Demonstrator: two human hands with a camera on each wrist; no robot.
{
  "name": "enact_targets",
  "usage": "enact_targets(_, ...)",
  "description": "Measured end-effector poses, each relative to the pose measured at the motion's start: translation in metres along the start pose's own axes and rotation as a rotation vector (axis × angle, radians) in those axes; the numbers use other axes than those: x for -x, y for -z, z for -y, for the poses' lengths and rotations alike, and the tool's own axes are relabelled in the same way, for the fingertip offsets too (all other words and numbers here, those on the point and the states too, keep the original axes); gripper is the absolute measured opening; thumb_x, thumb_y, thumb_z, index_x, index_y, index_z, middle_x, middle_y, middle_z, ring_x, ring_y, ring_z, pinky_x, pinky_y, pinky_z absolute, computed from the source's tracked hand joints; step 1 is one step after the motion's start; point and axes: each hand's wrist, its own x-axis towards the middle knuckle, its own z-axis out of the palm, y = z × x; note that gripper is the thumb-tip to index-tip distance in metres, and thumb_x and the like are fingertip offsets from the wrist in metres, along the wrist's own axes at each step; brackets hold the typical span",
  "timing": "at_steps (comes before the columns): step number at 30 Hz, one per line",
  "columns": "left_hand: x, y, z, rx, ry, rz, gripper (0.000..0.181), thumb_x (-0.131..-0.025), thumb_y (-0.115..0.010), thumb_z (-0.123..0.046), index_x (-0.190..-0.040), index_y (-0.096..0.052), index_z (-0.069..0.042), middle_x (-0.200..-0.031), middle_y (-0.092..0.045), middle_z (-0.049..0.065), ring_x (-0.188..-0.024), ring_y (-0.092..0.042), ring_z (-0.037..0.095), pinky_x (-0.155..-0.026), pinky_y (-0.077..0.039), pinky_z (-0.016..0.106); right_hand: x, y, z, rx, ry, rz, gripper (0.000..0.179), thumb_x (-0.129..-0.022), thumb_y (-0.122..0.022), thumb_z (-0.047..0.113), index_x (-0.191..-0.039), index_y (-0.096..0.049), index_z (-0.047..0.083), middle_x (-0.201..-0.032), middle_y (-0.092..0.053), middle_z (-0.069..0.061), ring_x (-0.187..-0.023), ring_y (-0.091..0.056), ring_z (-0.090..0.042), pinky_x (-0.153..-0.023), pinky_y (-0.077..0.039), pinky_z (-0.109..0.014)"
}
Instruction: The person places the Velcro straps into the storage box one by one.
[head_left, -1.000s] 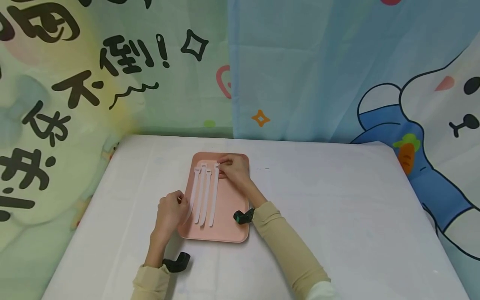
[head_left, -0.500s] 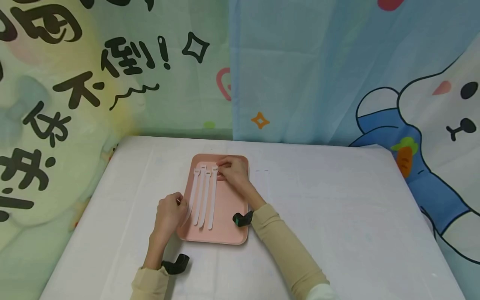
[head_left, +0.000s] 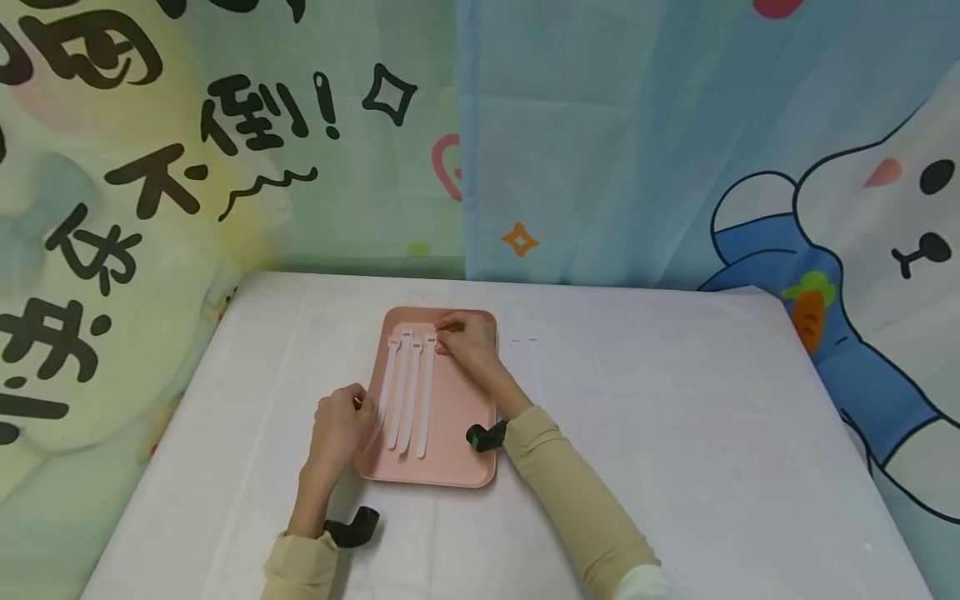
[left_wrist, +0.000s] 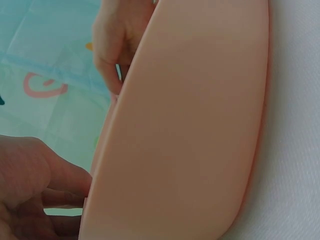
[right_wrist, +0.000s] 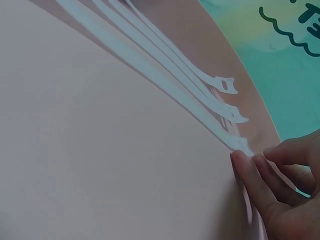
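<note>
A pink tray (head_left: 459, 421) lies on the white table with three white strips (head_left: 408, 392) side by side in it. My right hand (head_left: 467, 342) is at the far end of the tray, and its fingertips (right_wrist: 245, 161) pinch the head of the rightmost strip (right_wrist: 200, 117). My left hand (head_left: 339, 425) sits at the tray's left rim (left_wrist: 100, 165) with fingers curled against it, close to the tail of the leftmost strip. The left wrist view shows the right hand (left_wrist: 112, 45) beyond the tray (left_wrist: 200, 125).
The white table (head_left: 675, 433) stretches wide to the right and front. Faint pale strips (head_left: 525, 358) seem to lie just right of the tray. Cartoon-printed cloth backdrops (head_left: 600, 142) hang behind and to both sides. Black wrist mounts (head_left: 352, 527) sit on both forearms.
</note>
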Motion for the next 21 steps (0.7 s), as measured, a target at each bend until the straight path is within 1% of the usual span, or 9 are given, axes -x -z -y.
enact_targets(3, 0.001, 0.000, 0.000, 0.002, 0.002, 0.003, 0.018, -0.095, -0.056, -0.005, -0.080, -0.063, 0.001, -0.058, -0.054, 0.005, -0.048, -0.043, 0.013, -0.043, -0.030, 0.024, 0.001, 0.001, 0.000, 0.026, 0.006, -0.007, 0.018, -0.093, -0.066, 0.000, -0.108, -0.075, -0.001, -0.105, -0.073, -0.016, -0.073, -0.073, -0.019, -0.068, -0.060, -0.026)
enact_targets(5, 0.001, -0.001, 0.000, 0.001, 0.002, 0.006, 0.018, -0.095, -0.056, -0.006, -0.080, -0.063, 0.001, -0.058, -0.053, 0.005, -0.048, -0.043, 0.013, -0.043, -0.030, 0.024, 0.002, 0.003, 0.002, 0.036, 0.013, -0.010, 0.019, -0.093, -0.066, 0.001, -0.109, -0.075, 0.000, -0.105, -0.073, -0.016, -0.075, -0.074, -0.022, -0.068, -0.060, -0.027)
enact_targets(9, 0.001, -0.001, 0.000, 0.002, 0.005, -0.001, 0.019, -0.095, -0.055, -0.006, -0.079, -0.062, 0.000, -0.057, -0.051, 0.003, -0.048, -0.042, 0.013, -0.043, -0.029, 0.024, 0.004, 0.010, 0.009, -0.018, 0.028, 0.016, 0.022, -0.095, -0.063, 0.001, -0.114, -0.072, -0.004, -0.106, -0.073, -0.020, -0.083, -0.075, -0.033, -0.073, -0.061, -0.033)
enact_targets(13, 0.001, -0.001, -0.001, -0.002, -0.003, -0.006, 0.018, -0.095, -0.055, -0.006, -0.079, -0.062, 0.000, -0.058, -0.051, 0.004, -0.048, -0.042, 0.013, -0.043, -0.029, 0.024, 0.010, 0.022, 0.017, -0.082, 0.037, 0.030, 0.023, -0.098, -0.062, 0.000, -0.119, -0.069, -0.007, -0.107, -0.071, -0.024, -0.092, -0.074, -0.039, -0.078, -0.062, -0.041)
enact_targets(17, 0.001, -0.002, -0.001, -0.004, -0.016, -0.010, 0.018, -0.095, -0.055, -0.005, -0.079, -0.062, 0.000, -0.057, -0.052, 0.004, -0.048, -0.042, 0.013, -0.043, -0.029, 0.024, 0.016, 0.035, 0.019, -0.153, 0.043, 0.015, 0.025, -0.099, -0.061, 0.000, -0.122, -0.066, -0.007, -0.114, -0.068, -0.028, -0.095, -0.073, -0.038, -0.083, -0.060, -0.046)
enact_targets(21, 0.001, -0.002, 0.000, 0.002, -0.018, -0.016, 0.018, -0.094, -0.055, -0.004, -0.078, -0.061, 0.000, -0.056, -0.050, 0.003, -0.047, -0.041, 0.012, -0.042, -0.029, 0.024, 0.019, 0.049, 0.016, -0.207, 0.045, -0.035, 0.027, -0.099, -0.063, 0.003, -0.126, -0.064, -0.004, -0.117, -0.069, -0.027, -0.087, -0.074, -0.033, -0.082, -0.061, -0.046)
